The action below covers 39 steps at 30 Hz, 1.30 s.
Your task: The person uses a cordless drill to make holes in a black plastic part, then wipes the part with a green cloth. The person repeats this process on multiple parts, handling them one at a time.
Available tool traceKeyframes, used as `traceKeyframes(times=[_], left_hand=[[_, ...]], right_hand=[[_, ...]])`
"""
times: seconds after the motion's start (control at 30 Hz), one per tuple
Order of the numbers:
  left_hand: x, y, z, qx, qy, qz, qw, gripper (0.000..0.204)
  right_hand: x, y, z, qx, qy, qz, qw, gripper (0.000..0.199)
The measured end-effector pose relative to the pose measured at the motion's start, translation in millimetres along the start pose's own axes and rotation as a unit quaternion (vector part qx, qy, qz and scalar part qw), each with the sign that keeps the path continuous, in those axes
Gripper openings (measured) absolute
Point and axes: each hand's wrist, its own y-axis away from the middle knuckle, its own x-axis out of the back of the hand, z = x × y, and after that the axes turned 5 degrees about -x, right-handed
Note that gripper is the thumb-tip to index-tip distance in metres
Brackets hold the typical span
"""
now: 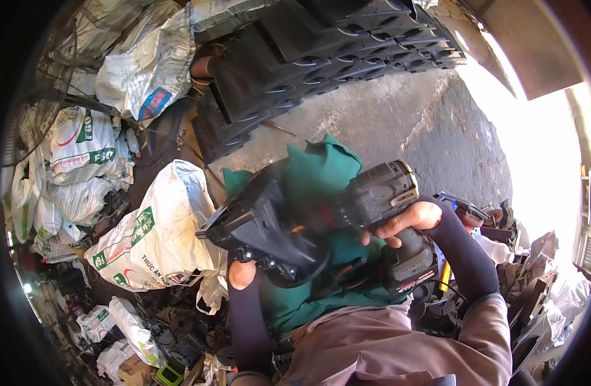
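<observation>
My left hand (242, 275) grips the lower left edge of a black moulded plastic part (263, 225), tilted over my lap; most of its fingers are hidden behind the part. Bolts or small fittings show near the thumb. My right hand (408, 219) is wrapped round the handle of a grey and black cordless drill (382, 190) with a battery at its base. The drill's front end points left at the part and is blurred, so I cannot tell whether its tip touches. Green cloth (324, 161) lies under and behind both.
Stacked black plastic parts (276, 64) stand at the far side on a concrete floor (430, 122). White printed sacks (160, 238) crowd the left, with a fan (41, 96) at the far left. Dark loose parts lie near lower left; a yellow-handled tool (445, 275) is at right.
</observation>
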Motion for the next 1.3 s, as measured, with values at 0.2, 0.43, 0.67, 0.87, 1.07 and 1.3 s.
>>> traceKeyframes(times=[0.2,0.43,0.67,0.87,1.07,1.3], left_hand=[[-22,-16,6,0.015,-0.046,-0.009,0.999,0.029],[-43,-23,18,0.038,-0.051,-0.014,0.998,0.024],[-41,-17,14,0.026,-0.032,-0.001,0.999,0.029],[-42,-16,12,0.010,-0.027,0.001,1.000,0.031],[-40,-24,21,0.048,-0.014,-0.049,0.998,0.032],[-41,-18,17,0.071,-0.005,0.013,0.997,0.026]], right_hand=[[-16,5,-8,-0.007,0.012,0.061,0.998,0.039],[-21,7,-5,-0.021,0.043,0.119,0.992,0.042],[-28,9,-7,-0.040,0.054,0.158,0.985,0.046],[-29,8,-9,-0.027,0.025,0.145,0.989,0.047],[-27,7,-8,-0.026,0.036,0.139,0.989,0.046],[-20,9,-2,-0.025,0.042,0.140,0.989,0.043]])
